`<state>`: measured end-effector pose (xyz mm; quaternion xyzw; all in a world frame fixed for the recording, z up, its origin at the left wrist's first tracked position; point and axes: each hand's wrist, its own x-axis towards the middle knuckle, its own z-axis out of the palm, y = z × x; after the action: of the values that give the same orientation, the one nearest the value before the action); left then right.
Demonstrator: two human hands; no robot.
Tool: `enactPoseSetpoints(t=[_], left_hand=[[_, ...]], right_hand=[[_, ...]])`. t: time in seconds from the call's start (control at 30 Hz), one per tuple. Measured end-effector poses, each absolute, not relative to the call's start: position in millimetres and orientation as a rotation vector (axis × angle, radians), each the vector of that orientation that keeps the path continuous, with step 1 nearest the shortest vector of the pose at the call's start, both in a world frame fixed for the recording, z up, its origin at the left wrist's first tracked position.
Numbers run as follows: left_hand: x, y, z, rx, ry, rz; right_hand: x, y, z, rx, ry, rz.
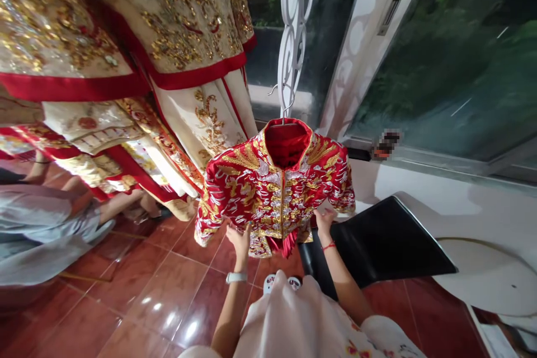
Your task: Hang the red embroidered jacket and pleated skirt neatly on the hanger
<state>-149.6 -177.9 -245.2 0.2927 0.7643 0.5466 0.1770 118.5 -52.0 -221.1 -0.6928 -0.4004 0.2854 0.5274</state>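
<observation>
A red jacket (277,184) with gold and silver embroidery hangs in front of me, its collar up and its front fastened. The hook of its hanger (286,102) shows above the neck, beside a white scrollwork post. At the jacket's lower left side, my left hand (239,239) is closed on the fabric edge, the wrist wearing a pale band. Across from it, my right hand (324,222) pinches the jacket's other side near the sleeve; a red string circles that wrist. Some fingertips are hidden behind the cloth.
Cream and red embroidered garments (197,22) hang at the left. Behind them, a person in pale clothes (37,218) sits. A black chair (390,240) and a round white table (495,274) stand at the right. Windows (457,67) lie beyond; red tiles (155,291) cover the floor.
</observation>
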Motion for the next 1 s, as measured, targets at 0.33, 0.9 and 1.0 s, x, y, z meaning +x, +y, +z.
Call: enactPoseSetpoints(t=[0.33,0.9,1.0], left_hand=[[-79,-121,-149,1.559,1.937,1.450],[-67,-79,-152,1.412,1.776,1.537],[-65,-84,-154,1.439,1.737,1.564]], right_hand=[[14,-46,-40,-1.144,-1.664,0.850],[34,-21,-6,-1.110,-1.914,0.990],[23,-27,-12,-1.121,-1.879,0.836]])
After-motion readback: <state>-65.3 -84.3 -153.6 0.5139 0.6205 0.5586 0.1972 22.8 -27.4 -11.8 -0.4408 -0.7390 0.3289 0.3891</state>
